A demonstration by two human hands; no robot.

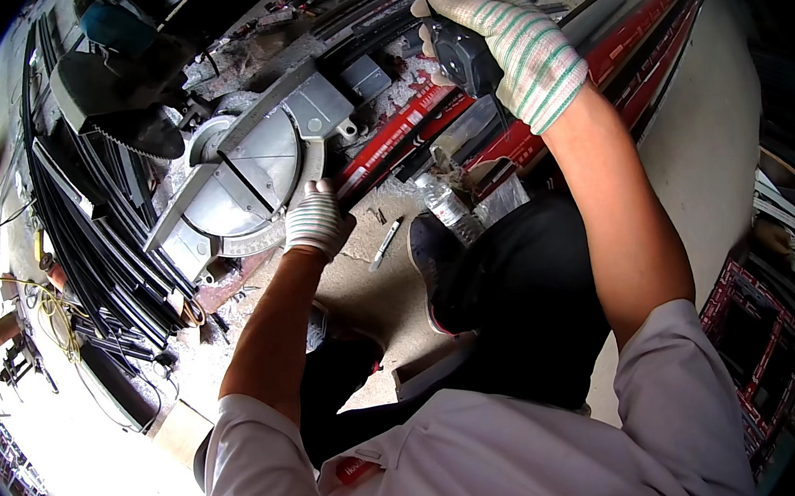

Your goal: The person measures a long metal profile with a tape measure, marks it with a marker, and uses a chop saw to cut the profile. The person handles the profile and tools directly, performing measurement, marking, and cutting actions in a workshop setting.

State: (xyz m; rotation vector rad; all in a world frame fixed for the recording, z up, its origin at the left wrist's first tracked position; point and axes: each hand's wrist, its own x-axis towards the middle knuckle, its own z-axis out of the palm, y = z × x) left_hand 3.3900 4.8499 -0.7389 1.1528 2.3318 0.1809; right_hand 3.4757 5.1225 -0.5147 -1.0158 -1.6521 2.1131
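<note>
The shirt [497,460] fills the foreground, the right hand [527,55] wrapped round the tape [467,57], the left hand [315,222], grip unclear, nearer the saw [260,180], red strips [404,129] slanting away rightward between them.

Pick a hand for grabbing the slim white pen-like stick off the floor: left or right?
Left, I'd judge. The left hand is at the near edge of the saw base, close to the stick; the right hand is farther off and grips a black tape measure.
</note>
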